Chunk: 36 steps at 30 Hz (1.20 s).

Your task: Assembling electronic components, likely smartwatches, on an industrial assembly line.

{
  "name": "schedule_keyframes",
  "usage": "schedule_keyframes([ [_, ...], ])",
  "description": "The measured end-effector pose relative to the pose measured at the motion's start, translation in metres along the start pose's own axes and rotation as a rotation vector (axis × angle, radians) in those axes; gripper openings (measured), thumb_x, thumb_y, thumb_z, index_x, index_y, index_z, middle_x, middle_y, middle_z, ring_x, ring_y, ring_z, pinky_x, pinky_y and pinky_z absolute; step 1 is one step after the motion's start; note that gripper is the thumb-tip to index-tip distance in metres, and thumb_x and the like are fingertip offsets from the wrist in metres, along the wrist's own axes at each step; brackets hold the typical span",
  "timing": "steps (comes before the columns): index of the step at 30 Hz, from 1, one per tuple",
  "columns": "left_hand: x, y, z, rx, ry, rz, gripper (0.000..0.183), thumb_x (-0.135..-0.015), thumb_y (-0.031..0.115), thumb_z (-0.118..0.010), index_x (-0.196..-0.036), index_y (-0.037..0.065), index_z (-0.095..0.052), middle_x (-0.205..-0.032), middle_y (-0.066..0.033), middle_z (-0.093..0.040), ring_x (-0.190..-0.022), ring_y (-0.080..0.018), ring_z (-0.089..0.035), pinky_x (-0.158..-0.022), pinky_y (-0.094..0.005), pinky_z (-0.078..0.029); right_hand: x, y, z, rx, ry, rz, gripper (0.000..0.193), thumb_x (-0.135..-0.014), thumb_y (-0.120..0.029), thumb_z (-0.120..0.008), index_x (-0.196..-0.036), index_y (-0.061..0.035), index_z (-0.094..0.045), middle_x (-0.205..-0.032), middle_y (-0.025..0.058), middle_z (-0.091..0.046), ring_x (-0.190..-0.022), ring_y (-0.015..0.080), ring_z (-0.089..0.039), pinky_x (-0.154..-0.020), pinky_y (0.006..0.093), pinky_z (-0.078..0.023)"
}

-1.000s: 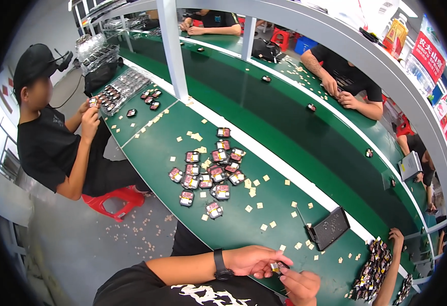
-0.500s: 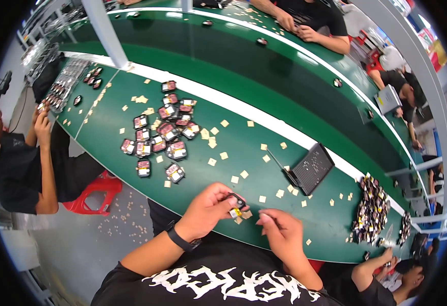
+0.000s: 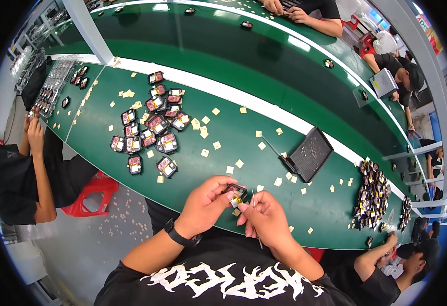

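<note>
Near the front edge of the table, my left hand (image 3: 206, 204) is closed around a small black electronic module (image 3: 238, 193) with a reddish board and a yellow strip. My right hand (image 3: 267, 217) is closed beside it, with a slim metal rod-like tool (image 3: 254, 200) between its fingers. The tool's lower end shows below the palm; its exact kind is unclear. My right thumb and fingertips are close to the module's yellow strip, and I cannot tell whether they touch it. A cluster of similar modules (image 3: 156, 125) lies to the left of my hands.
Small cream paper squares (image 3: 230, 170) are scattered over the green table (image 3: 193, 171). A black ridged tray (image 3: 310, 154) lies at the right, a large heap of modules (image 3: 371, 196) beyond it. Behind a white rail runs a green belt (image 3: 223, 66) carrying modules. Co-workers sit left, right and opposite.
My right hand has moved left, up to the module, and the slim metal tool now shows in it. The module is tilted differently in my left hand. The view has shifted slightly.
</note>
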<state>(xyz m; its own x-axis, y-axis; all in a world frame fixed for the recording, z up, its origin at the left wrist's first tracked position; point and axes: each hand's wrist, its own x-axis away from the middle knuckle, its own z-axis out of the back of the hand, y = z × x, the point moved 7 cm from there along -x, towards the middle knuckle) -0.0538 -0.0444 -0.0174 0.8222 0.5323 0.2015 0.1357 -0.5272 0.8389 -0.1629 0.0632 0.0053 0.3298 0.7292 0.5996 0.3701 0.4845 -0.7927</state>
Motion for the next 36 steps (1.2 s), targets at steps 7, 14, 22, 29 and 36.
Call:
schedule_keyframes([
  [7, 0.002, 0.008, 0.0, -0.151, -0.02, -0.066, 0.033, -0.105, 0.001, -0.053, -0.138, 0.001, -0.052, -0.126, -0.0108, -0.066, -0.112, -0.0162, -0.065, -0.094, -0.0314, -0.055, -0.007, 0.002, -0.003, -0.191, 0.008, -0.022, 0.02, -0.1, -0.007, -0.066, -0.093, -0.0078, -0.047, -0.067, 0.0091, -0.067, -0.039, 0.0077, -0.05, -0.034, 0.0215, -0.032],
  [14, 0.001, 0.008, 0.007, -0.067, 0.048, 0.102, 0.032, -0.105, 0.004, -0.053, -0.136, 0.001, -0.058, -0.122, -0.01, -0.067, -0.108, -0.0158, -0.067, -0.09, -0.03, -0.057, -0.004, 0.003, -0.008, -0.171, 0.059, 0.073, 0.024, -0.099, -0.007, -0.068, -0.093, -0.0076, -0.045, -0.067, 0.0068, -0.065, -0.041, 0.0075, -0.051, -0.036, 0.0223, -0.034],
  [22, 0.002, 0.007, 0.009, 0.119, 0.051, 0.128, 0.032, -0.103, 0.0, -0.055, -0.135, 0.001, -0.054, -0.119, -0.0119, -0.068, -0.113, -0.0237, -0.07, -0.093, -0.0342, -0.06, -0.004, 0.0, 0.002, -0.137, 0.067, 0.412, 0.021, -0.098, -0.001, -0.068, -0.101, -0.0043, -0.048, -0.08, 0.0044, -0.066, -0.061, 0.0047, -0.058, -0.048, 0.0207, -0.041],
  [29, 0.003, 0.002, 0.009, 0.009, 0.067, 0.005, 0.023, -0.101, -0.004, -0.058, -0.124, -0.002, -0.055, -0.113, -0.0103, -0.068, -0.099, -0.0105, -0.067, -0.087, -0.0286, -0.059, 0.008, -0.025, -0.012, 0.481, 0.103, 0.607, 0.034, -0.085, -0.004, -0.083, -0.114, -0.0009, -0.066, -0.08, 0.002, -0.065, -0.062, 0.0059, -0.055, -0.054, 0.0223, -0.043],
  [36, 0.003, -0.004, 0.009, -0.019, 0.137, -0.065, 0.016, -0.099, -0.004, -0.062, -0.113, -0.003, -0.053, -0.103, -0.0096, -0.069, -0.087, -0.0052, -0.064, -0.073, -0.0217, -0.052, 0.011, -0.039, -0.01, 0.7, 0.163, 0.817, 0.022, -0.088, -0.005, -0.079, -0.108, -0.0018, -0.073, -0.086, 0.0078, -0.068, -0.068, 0.0163, -0.065, -0.06, 0.028, -0.052],
])
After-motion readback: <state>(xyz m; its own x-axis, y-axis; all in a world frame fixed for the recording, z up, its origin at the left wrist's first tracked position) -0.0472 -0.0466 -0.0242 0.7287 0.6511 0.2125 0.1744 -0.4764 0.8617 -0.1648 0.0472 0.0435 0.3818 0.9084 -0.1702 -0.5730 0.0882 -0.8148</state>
